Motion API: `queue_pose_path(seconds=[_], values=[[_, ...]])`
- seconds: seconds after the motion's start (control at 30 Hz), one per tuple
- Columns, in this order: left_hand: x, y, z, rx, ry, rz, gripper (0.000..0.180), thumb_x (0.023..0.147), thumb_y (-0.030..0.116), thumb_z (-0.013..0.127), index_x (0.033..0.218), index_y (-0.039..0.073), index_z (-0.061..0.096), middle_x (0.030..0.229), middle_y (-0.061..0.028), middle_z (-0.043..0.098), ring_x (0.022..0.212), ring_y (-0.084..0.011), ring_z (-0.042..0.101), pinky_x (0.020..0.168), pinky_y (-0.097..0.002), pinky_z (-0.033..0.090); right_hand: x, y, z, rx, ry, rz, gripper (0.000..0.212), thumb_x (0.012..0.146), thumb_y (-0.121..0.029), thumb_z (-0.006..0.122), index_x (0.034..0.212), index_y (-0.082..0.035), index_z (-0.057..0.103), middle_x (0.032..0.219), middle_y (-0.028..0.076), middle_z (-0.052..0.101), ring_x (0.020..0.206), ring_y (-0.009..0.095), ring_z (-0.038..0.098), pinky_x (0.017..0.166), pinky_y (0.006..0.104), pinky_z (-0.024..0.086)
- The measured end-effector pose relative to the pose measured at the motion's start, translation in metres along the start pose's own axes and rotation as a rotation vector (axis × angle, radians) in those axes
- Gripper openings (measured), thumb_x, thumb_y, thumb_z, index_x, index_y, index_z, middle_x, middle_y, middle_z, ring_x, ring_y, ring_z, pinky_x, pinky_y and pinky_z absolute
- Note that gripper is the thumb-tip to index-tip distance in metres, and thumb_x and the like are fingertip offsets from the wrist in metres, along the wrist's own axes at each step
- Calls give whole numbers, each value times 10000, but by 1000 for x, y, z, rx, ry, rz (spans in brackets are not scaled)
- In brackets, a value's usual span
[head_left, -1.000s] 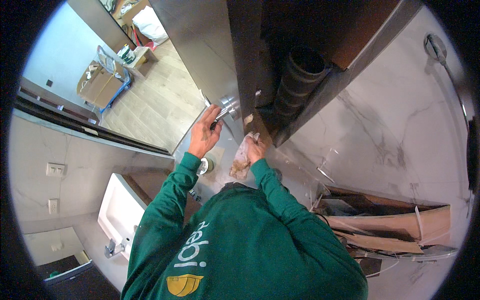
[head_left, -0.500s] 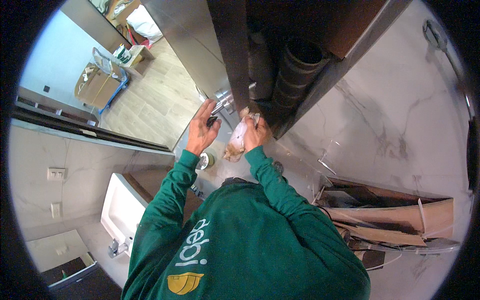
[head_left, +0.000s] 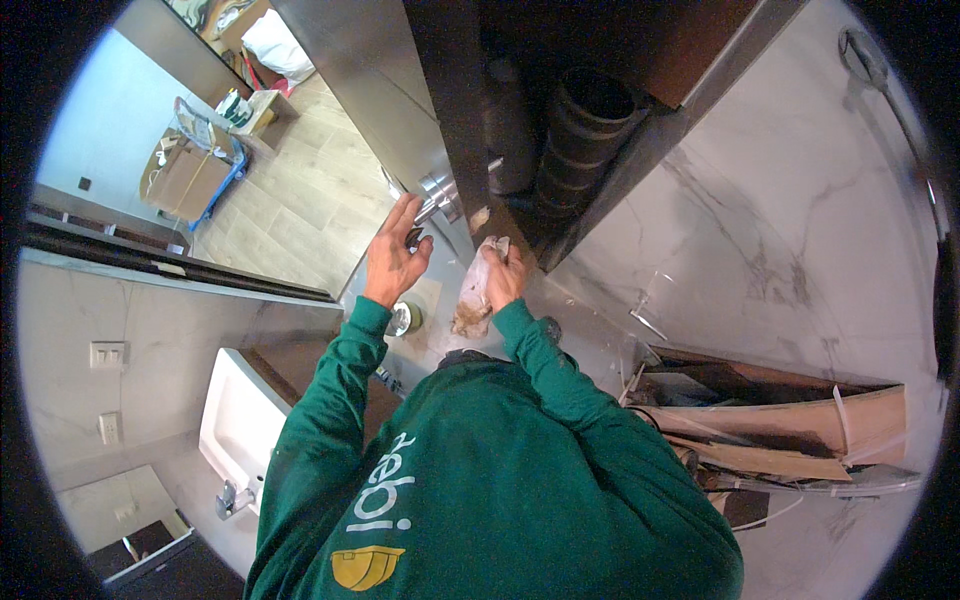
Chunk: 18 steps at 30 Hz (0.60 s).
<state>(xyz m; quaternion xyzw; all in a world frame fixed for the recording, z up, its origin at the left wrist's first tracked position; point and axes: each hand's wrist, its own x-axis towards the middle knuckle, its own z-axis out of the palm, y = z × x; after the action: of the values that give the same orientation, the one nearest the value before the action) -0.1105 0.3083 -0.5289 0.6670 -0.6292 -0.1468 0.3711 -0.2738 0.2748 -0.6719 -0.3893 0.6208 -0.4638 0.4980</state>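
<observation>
Right hand (head_left: 509, 277) around the stained cloth (head_left: 474, 300), left hand (head_left: 393, 264) to its left by the metal handle (head_left: 438, 196), hold unclear

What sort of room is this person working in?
Probably a bathroom, perhaps under renovation: a white washbasin with a tap is at left, a marble-look wall at right, and a thick dark pipe stands exposed.

A crumpled, pinkish-white rag (head_left: 473, 302) with a brown-stained end hangs from the right hand (head_left: 508, 276); a shiny metal door handle (head_left: 440, 194) sits beside the left hand (head_left: 395, 262), contact unclear.
</observation>
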Motion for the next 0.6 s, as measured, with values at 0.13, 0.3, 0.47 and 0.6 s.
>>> queue_pose_path(seconds=[0.13, 0.3, 0.47, 0.6], values=[[-1, 0, -1, -39, 4, 32, 624, 749, 84, 670, 1358, 37, 545, 1438, -198, 501, 1249, -367, 556, 1006, -383, 486, -3, -14, 2, 183, -81, -66, 358, 894, -315, 651, 1052, 5, 624, 985, 109, 684, 852, 232, 621, 783, 362, 482], [-2, -2, 0, -75, 6, 37, 654, 724, 66, 659, 1365, 22, 536, 1441, -227, 488, 1284, -374, 528, 1038, -382, 460, -2, -36, 10, 62, -6, -114, 373, 916, -338, 612, 1045, 12, 625, 942, 118, 678, 836, 223, 608, 770, 368, 475], [-3, 0, 1, -69, 7, 8, 670, 700, 44, 638, 1362, 19, 539, 1440, -230, 488, 1287, -377, 526, 1046, -380, 453, -5, -30, 13, 193, -55, -38, 350, 922, -311, 606, 1049, 14, 622, 946, 124, 673, 828, 218, 595, 776, 363, 471], [-2, 1, 0, -87, 3, -11, 663, 693, 45, 631, 1351, 22, 550, 1437, -226, 492, 1287, -378, 524, 1050, -376, 452, -7, -29, 14, 158, -51, -62, 325, 920, -287, 607, 1031, 18, 618, 939, 119, 670, 814, 216, 586, 763, 358, 467]])
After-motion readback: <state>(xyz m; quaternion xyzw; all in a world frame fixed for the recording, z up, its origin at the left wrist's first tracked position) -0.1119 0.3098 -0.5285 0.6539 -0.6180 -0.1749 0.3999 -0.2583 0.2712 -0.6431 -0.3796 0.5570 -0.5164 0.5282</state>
